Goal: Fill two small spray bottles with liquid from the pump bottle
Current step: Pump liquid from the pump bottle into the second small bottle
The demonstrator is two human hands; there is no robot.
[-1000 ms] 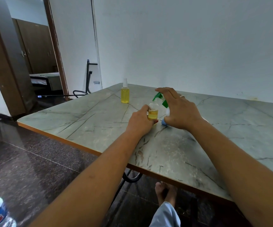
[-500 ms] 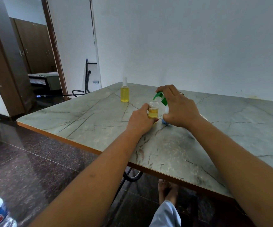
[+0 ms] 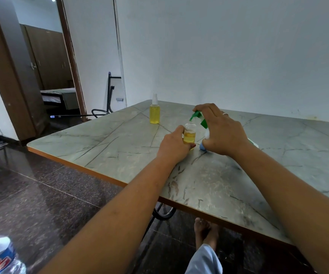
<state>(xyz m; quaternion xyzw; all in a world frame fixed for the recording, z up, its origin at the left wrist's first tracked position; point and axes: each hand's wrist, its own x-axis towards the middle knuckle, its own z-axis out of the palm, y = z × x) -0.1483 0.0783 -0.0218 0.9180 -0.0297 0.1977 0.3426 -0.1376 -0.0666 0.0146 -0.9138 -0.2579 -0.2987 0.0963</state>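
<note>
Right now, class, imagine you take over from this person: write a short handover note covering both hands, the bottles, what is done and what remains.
Left hand grips the small open bottle, upright on the table, roughly half full of yellow liquid.
Right hand holds the pump bottle, green spout over the small bottle's mouth.
Done: capped spray bottle behind looks full.
Left: finish filling the open one.

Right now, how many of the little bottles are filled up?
One looks done: the far spray bottle stands capped and nearly full of yellow liquid. The second is in hand: the left hand holds the open small bottle, roughly half full, under the green spout of the pump bottle, which the right hand grips. Left: top it up and close it.
</note>
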